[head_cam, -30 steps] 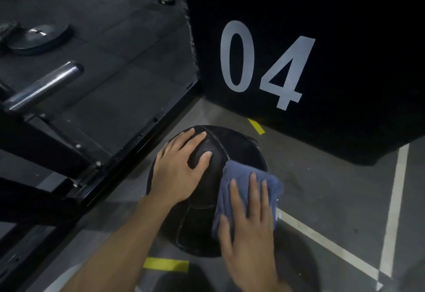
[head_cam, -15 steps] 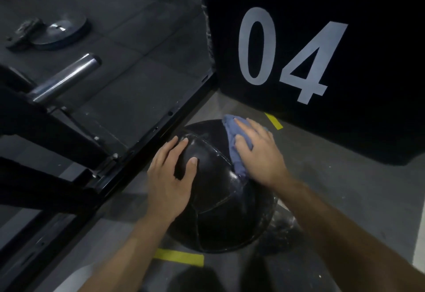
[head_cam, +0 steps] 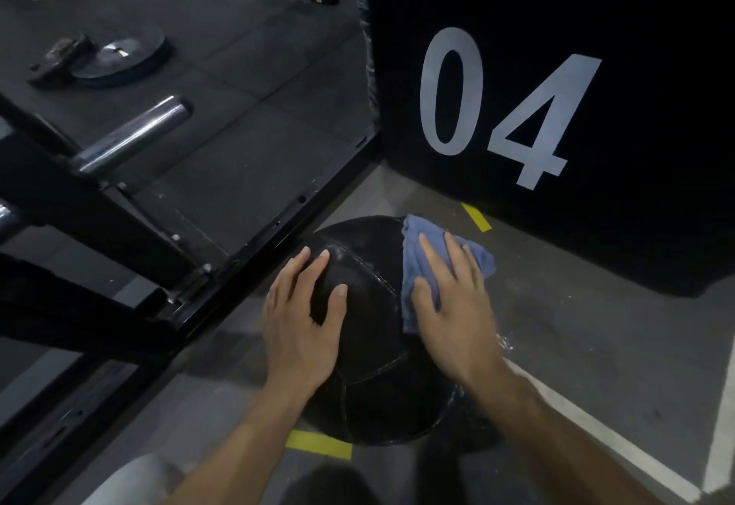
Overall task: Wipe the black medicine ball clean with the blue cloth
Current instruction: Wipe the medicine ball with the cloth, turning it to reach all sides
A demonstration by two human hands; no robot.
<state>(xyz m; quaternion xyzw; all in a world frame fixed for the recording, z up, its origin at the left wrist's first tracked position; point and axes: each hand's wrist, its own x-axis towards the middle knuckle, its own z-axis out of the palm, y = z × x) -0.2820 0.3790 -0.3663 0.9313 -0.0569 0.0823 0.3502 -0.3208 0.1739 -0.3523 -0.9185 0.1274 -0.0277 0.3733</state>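
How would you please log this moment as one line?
left hand steadies ball | right hand presses cloth on ball | wiping underway

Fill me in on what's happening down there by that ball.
A person is crouched over a round black leather medicine ball that sits on the grey concrete floor, next to a black box marked 04. The left hand rests spread on the ball's top to steady it. The right hand presses a crumpled blue cloth flat against the ball's upper right side, mid-wipe. A black steel rack frame stands just to the left.
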